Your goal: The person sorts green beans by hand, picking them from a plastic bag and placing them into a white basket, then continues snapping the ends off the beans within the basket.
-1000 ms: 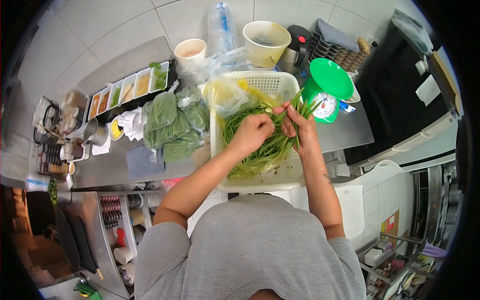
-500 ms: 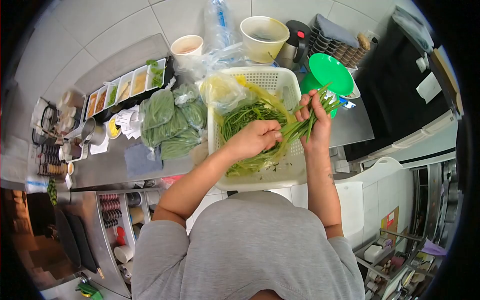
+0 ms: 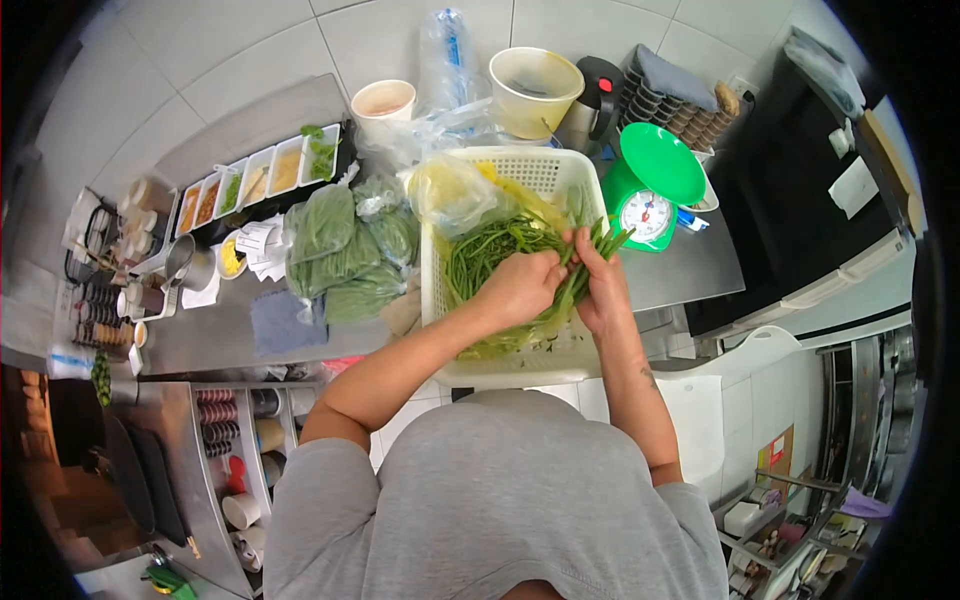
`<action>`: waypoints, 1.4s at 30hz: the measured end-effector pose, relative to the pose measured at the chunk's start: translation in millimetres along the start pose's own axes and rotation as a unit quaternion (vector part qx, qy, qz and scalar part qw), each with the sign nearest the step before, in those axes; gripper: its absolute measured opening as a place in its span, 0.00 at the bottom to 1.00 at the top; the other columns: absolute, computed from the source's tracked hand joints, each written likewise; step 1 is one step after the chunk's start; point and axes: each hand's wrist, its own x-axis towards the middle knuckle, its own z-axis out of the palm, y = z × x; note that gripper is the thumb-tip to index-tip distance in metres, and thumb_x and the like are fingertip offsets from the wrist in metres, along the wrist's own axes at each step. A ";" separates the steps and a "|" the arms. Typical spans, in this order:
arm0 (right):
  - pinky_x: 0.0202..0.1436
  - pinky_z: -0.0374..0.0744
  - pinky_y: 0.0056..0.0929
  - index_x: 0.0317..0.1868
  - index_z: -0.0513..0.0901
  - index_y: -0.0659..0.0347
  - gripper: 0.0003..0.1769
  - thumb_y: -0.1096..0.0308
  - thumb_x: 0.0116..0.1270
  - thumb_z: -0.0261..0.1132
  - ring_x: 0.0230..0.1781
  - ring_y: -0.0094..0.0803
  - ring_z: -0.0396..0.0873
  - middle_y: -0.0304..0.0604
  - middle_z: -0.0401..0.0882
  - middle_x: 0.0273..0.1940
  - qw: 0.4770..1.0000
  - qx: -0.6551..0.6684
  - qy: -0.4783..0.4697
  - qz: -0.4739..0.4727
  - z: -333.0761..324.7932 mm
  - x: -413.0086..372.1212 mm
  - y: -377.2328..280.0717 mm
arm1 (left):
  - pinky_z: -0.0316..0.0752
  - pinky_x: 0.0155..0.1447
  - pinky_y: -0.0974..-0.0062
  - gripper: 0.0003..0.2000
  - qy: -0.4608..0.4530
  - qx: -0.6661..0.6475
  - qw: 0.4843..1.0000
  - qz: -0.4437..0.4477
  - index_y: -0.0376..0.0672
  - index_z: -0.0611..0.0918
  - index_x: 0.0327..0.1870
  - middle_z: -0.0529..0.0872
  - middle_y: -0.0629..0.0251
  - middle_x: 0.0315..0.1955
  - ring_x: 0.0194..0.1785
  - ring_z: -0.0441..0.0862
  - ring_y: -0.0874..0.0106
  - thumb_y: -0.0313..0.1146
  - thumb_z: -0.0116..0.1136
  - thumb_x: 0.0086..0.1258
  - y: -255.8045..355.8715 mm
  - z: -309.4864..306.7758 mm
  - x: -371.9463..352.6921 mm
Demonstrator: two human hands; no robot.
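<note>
A white perforated basket (image 3: 432, 345) stands before me with a yellowish plastic bag (image 3: 545, 338) of long, thin green vegetable stems (image 3: 490, 250) inside. Over its right side, my right hand (image 3: 603, 285) is closed round a bunch of these stems, whose ends stick out to the right past the fingers. My left hand (image 3: 523, 288) is closed beside it, fingers pinched at the same bunch. The lower part of the bunch is hidden behind my hands. A clear plastic bag (image 3: 455, 195) hangs over the basket's back left corner.
A green dial scale (image 3: 655, 190) stands right of the basket. Bagged greens (image 3: 345, 255) are piled on the left, beyond a blue-grey cloth (image 3: 285, 322). Behind are a large tub (image 3: 537, 100), a smaller tub (image 3: 383, 102) and a jug (image 3: 597, 95). Filled trays (image 3: 258, 178) line the back left.
Both hands have come down and the right hand has moved left, bringing the bunch from in front of the scale to over the basket. The scale's dial now shows.
</note>
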 end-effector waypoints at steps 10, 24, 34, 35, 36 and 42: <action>0.20 0.65 0.20 0.37 0.78 0.63 0.15 0.57 0.68 0.60 0.18 0.20 0.66 0.37 0.78 0.27 0.977 -0.197 0.053 0.058 -21.4 19.4 9.0 | 0.60 0.62 0.53 0.18 -0.110 0.374 0.919 0.063 0.42 0.80 0.49 0.76 0.53 0.52 0.59 0.69 0.54 0.40 0.56 0.60 -60.2 33.3 88.0; 0.20 0.66 0.21 0.36 0.75 0.59 0.11 0.60 0.70 0.57 0.17 0.22 0.66 0.36 0.72 0.22 0.992 -0.097 0.086 -0.009 -21.7 20.8 7.9 | 0.65 0.58 0.70 0.12 -0.103 0.082 0.990 0.052 0.43 0.76 0.47 0.80 0.62 0.40 0.48 0.75 0.67 0.31 0.57 0.63 -13.3 -71.4 26.0; 0.19 0.64 0.20 0.39 0.76 0.58 0.08 0.64 0.66 0.63 0.18 0.21 0.65 0.36 0.73 0.26 0.998 -0.016 -0.061 0.011 -26.5 13.6 -2.6 | 0.67 0.48 0.80 0.09 0.005 -0.171 0.984 -0.041 0.39 0.78 0.41 0.79 0.70 0.34 0.41 0.73 0.79 0.32 0.60 0.63 -58.7 -40.4 19.3; 0.19 0.64 0.20 0.41 0.77 0.59 0.08 0.65 0.66 0.63 0.18 0.21 0.66 0.35 0.74 0.27 0.996 -0.071 -0.057 0.018 -22.9 11.8 -4.1 | 0.66 0.43 0.81 0.07 -0.041 -0.181 0.982 -0.044 0.41 0.80 0.37 0.78 0.73 0.31 0.36 0.72 0.80 0.33 0.60 0.63 -67.3 -41.5 20.7; 0.19 0.65 0.20 0.42 0.77 0.60 0.09 0.66 0.65 0.64 0.18 0.20 0.66 0.35 0.74 0.27 0.991 -0.125 -0.050 0.027 -17.2 8.4 -3.8 | 0.65 0.41 0.81 0.06 -0.041 -0.196 0.978 -0.059 0.42 0.80 0.36 0.78 0.74 0.29 0.35 0.71 0.81 0.33 0.60 0.63 -64.6 -44.2 17.8; 0.19 0.64 0.17 0.45 0.80 0.60 0.13 0.67 0.60 0.68 0.17 0.17 0.65 0.30 0.75 0.26 0.961 -0.248 -0.100 0.065 -0.9 7.8 19.7 | 0.64 0.33 0.83 0.06 -0.036 -0.256 0.959 -0.114 0.44 0.81 0.37 0.76 0.77 0.25 0.28 0.69 0.84 0.34 0.61 0.63 -64.7 -43.4 13.7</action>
